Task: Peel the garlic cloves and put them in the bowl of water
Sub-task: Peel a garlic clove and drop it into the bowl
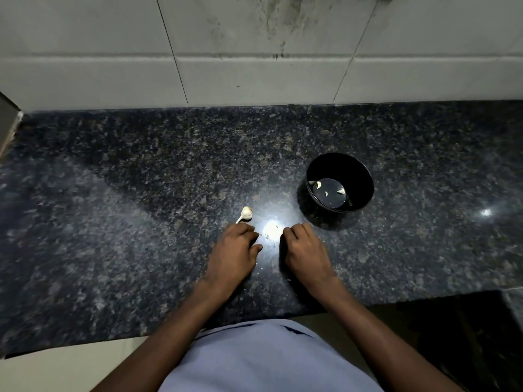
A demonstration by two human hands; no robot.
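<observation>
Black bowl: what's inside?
The black bowl holds shallow water and about four pale peeled garlic cloves. Its near wall hides part of the bottom.

The person wears a pale blue-lavender shirt with a small dark mark near its top edge; both forearms are bare.

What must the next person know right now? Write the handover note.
Left hand: fingers curled on the dark granite counter; whether it holds anything is hidden.
Right hand: likewise curled, contents hidden.
Partly broken white garlic bulb: on the counter just beyond the left hand.
Round black bowl of water: far right, holding about four peeled cloves.
Left: peel the bulb's remaining cloves into the bowl.
</observation>
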